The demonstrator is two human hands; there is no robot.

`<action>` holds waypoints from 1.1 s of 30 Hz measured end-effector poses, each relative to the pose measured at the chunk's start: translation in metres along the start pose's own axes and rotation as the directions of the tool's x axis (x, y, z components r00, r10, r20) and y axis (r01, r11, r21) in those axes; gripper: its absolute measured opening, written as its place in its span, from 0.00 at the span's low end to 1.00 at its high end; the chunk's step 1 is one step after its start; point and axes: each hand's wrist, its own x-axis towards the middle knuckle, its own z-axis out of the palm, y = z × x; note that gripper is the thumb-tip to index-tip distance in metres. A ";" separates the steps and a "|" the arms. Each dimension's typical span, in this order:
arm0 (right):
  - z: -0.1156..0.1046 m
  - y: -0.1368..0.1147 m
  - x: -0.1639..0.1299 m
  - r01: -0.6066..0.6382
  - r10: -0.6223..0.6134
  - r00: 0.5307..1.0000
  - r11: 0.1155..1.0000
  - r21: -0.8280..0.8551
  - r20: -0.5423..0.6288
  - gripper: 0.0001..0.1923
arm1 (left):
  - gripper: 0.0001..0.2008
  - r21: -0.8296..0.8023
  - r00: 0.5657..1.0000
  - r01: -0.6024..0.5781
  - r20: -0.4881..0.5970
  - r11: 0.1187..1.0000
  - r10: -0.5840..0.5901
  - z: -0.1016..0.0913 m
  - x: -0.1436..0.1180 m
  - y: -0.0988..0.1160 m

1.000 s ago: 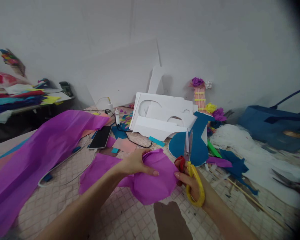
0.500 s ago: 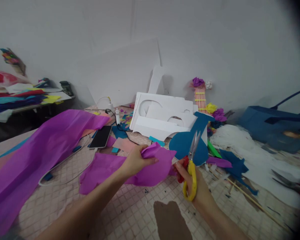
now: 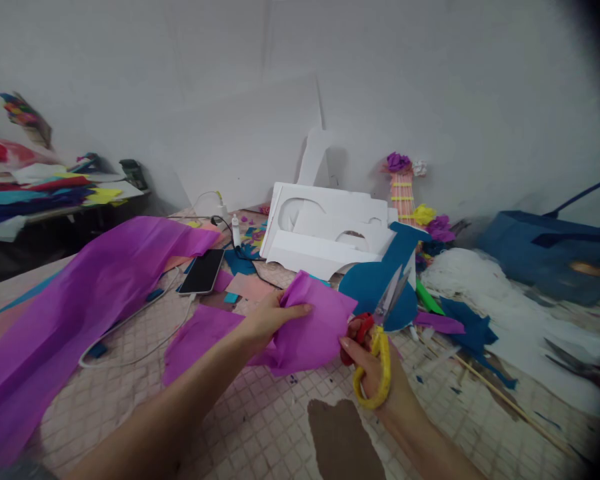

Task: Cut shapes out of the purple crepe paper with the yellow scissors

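Note:
A purple sheet of thin paper (image 3: 320,327) is pinched in my left hand (image 3: 270,323), its folded upper part raised over the table. Scissors (image 3: 380,360) with yellow and red handles sit in my right hand (image 3: 375,373), fingers through the loops and blades pointing up and away; they look blurred. The right fingertips are at the right edge of the purple paper; whether they grip it I cannot tell. Just behind the blades lies a blue guitar-like cutout (image 3: 365,287). The lower left part of the purple paper rests on the table.
A long purple sheet (image 3: 90,313) spreads at left beside a phone (image 3: 201,272) with a white cable. White cut cardboard (image 3: 320,230) stands at the back. Brown cardboard (image 3: 345,440) lies in front. Pliers (image 3: 575,360), blue scraps and a blue bag (image 3: 545,253) are at right.
The purple paper has been lifted and turned, its flap now standing higher and flatter towards me. My right hand and the scissors have shifted slightly left and tilted.

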 end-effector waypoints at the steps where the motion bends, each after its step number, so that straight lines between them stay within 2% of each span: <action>1: 0.001 -0.001 -0.001 0.008 -0.008 1.000 1.000 -0.002 -0.002 0.14 | 0.18 -0.038 1.000 0.023 -0.005 0.999 -0.023 0.000 0.001 -0.002; 4: 0.002 -0.002 -0.002 0.016 -0.016 1.000 1.000 -0.016 0.004 0.13 | 0.19 -0.064 0.998 0.021 -0.053 0.998 -0.024 0.002 0.005 -0.009; 8: 0.001 0.002 -0.002 0.016 -0.015 1.000 1.000 -0.021 0.023 0.13 | 0.17 -0.022 0.989 -0.074 -0.126 0.997 0.071 0.009 0.008 -0.018; 10: -0.001 0.005 -0.001 0.014 -0.013 0.999 1.000 -0.023 0.044 0.13 | 0.18 -0.048 0.992 -0.090 -0.090 0.995 0.086 0.014 0.006 -0.020; 12: -0.002 0.005 -0.001 0.007 -0.004 0.997 0.999 -0.035 0.073 0.12 | 0.20 -0.097 0.997 -0.076 -0.004 0.992 0.076 0.017 0.003 -0.020; 14: -0.002 0.004 -0.001 0.000 0.005 0.996 0.999 -0.051 0.094 0.12 | 0.21 -0.155 0.996 -0.026 0.079 0.988 0.039 0.019 0.001 -0.019; 16: 0.000 0.003 -0.002 -0.004 0.010 0.995 0.998 -0.061 0.097 0.12 | 0.22 -0.200 0.995 0.027 0.102 0.980 -0.007 0.020 0.000 -0.020; 20: 0.003 0.001 -0.003 0.004 0.003 0.995 0.998 -0.066 0.100 0.15 | 0.21 -0.241 1.000 0.021 0.020 0.970 -0.017 0.019 0.001 -0.022; 25: -0.003 0.004 -0.006 -0.022 0.043 0.981 0.994 -0.111 0.187 0.14 | 0.19 -0.227 0.998 -0.029 -0.056 0.974 0.017 0.017 -0.001 -0.013; 30: -0.014 0.000 -0.012 -0.043 0.091 0.956 0.984 -0.174 0.279 0.16 | 0.16 -0.188 0.985 -0.147 -0.123 0.971 0.125 0.010 -0.002 -0.001; 33: -0.019 -0.011 -0.016 -0.008 0.108 0.920 0.966 -0.258 0.377 0.19 | 0.16 -0.189 0.971 -0.215 -0.149 0.958 0.188 0.006 -0.002 0.002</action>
